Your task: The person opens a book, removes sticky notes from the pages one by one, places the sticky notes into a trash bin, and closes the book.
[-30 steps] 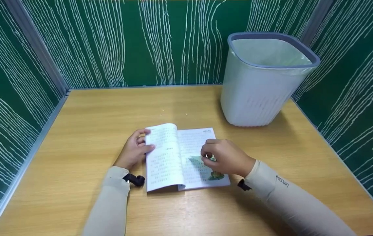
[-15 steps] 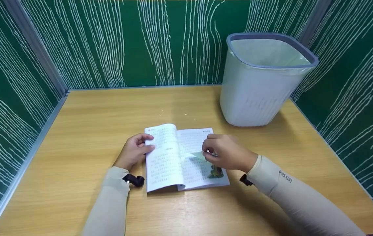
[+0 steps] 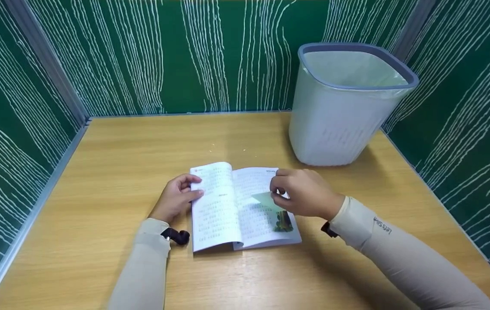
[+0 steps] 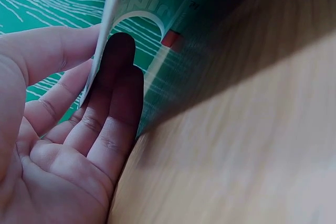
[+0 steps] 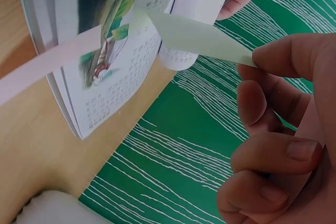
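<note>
An open printed book [image 3: 215, 215] lies on the wooden table, its left pages curling up from the spine. My left hand [image 3: 174, 199] holds the left edge, thumb on top and fingers behind, as the left wrist view shows at the page edge [image 4: 113, 9]. Above the right page, beside a coloured tree picture [image 3: 284, 221], my right hand [image 3: 307, 193] pinches a pale green paper slip [image 5: 205, 38] by its tip between thumb and forefinger. The slip's other end slants down to the page. A pale pink strip [image 5: 50, 66] crosses the book in the right wrist view.
A white waste bin [image 3: 335, 125] with a grey rim and a liner stands at the back right of the table [image 3: 120, 150]. Tiny pale specks lie behind the book. Green walls [image 3: 176, 56] with white wavy lines enclose the back and sides.
My right hand has moved up and to the right, drawing the green slip with it and uncovering more of the tree picture. The left hand stays at the book's edge.
</note>
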Motion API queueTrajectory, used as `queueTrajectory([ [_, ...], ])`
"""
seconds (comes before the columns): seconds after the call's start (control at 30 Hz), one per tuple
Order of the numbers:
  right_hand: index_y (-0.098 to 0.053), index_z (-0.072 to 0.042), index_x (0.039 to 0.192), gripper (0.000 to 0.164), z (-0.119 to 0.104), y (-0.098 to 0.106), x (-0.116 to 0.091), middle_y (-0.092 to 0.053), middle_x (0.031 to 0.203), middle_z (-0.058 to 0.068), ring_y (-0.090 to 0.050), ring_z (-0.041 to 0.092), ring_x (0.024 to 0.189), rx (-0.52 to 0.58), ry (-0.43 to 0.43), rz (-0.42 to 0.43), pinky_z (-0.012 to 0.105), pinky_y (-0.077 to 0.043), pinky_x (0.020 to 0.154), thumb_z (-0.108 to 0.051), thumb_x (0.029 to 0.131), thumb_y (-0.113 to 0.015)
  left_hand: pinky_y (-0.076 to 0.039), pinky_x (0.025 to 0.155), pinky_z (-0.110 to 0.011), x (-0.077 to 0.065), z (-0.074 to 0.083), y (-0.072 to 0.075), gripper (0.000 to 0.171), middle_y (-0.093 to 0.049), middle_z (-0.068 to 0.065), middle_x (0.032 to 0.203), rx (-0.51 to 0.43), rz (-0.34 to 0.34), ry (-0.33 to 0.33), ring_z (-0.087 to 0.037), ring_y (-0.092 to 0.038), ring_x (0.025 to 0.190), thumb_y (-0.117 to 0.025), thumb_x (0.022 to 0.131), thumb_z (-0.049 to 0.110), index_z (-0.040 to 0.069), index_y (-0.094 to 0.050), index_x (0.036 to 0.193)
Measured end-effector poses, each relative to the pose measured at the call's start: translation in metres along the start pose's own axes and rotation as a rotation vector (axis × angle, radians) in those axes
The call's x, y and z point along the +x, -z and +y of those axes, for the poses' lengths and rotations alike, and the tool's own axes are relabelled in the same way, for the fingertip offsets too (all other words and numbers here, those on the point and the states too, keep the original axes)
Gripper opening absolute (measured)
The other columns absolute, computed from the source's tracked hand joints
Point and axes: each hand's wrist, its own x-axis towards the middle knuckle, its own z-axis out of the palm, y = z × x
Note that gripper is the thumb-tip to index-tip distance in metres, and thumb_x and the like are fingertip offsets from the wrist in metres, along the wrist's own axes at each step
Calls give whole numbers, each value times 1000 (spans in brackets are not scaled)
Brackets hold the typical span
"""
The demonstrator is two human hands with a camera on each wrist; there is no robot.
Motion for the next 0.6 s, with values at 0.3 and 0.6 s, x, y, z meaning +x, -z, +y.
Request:
queueTrajectory([
  [0.3,-72,-22,88,7,4,14,-1,-62,78,-7,-52,4,62,-49,13,9,22,-42,51,-18,90,-68,-51,70,-20,-1,0,0,39,-59,-11,107,15,5,0,-13,-55,79,-76,86,-5,-2,-62,122],
  [0.6,-75,-19,93,7,6,38,1,-65,81,-4,-52,7,62,-82,27,15,22,-43,52,-17,91,-69,-53,73,-20,0,-1,-1,36,-60,-11,108,18,15,5,-14,-58,84,-76,87,-5,-2,-62,120],
])
